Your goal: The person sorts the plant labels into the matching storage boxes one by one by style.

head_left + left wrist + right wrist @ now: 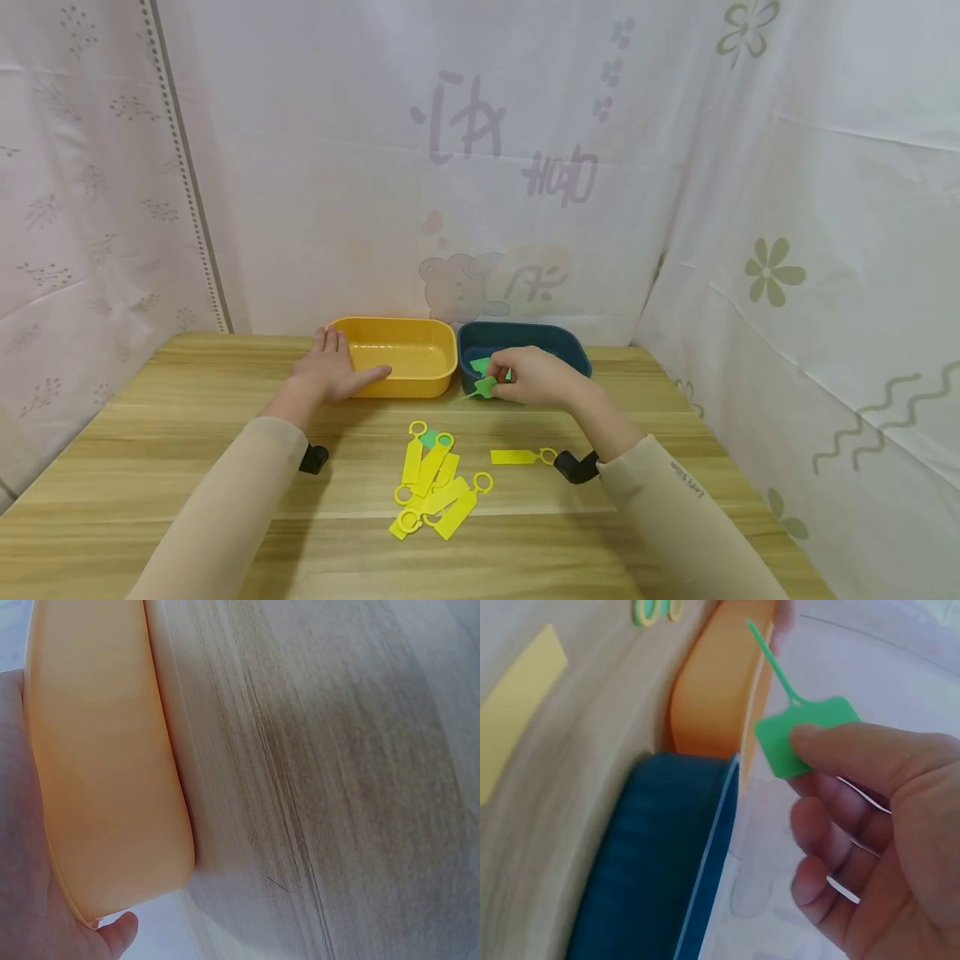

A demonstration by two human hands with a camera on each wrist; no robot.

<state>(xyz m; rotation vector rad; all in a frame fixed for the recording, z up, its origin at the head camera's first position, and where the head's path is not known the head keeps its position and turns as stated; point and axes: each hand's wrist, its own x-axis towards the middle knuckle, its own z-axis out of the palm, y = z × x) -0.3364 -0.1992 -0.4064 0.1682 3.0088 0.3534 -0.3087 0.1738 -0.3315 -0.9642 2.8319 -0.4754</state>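
Observation:
My left hand [327, 369] rests on the left end of the yellow bin [401, 387], fingers extended and thumb spread over the front rim. In the left wrist view the palm lies along the rim of that bin [112, 765]. Between thumb and index finger my right hand [536, 377] pinches a green plastic tag [780, 742] with a thin tail, held above the near rim of the dark blue bin [656, 840]. More green [480, 365] shows inside the blue bin, partly hidden by the hand.
Several yellow tags with ring ends [442, 500] lie in a loose pile on the wooden table [360, 567]. A green tag [432, 438] is partly under them. One yellow tag [513, 457] lies apart to the right. A patterned curtain [337, 208] hangs behind.

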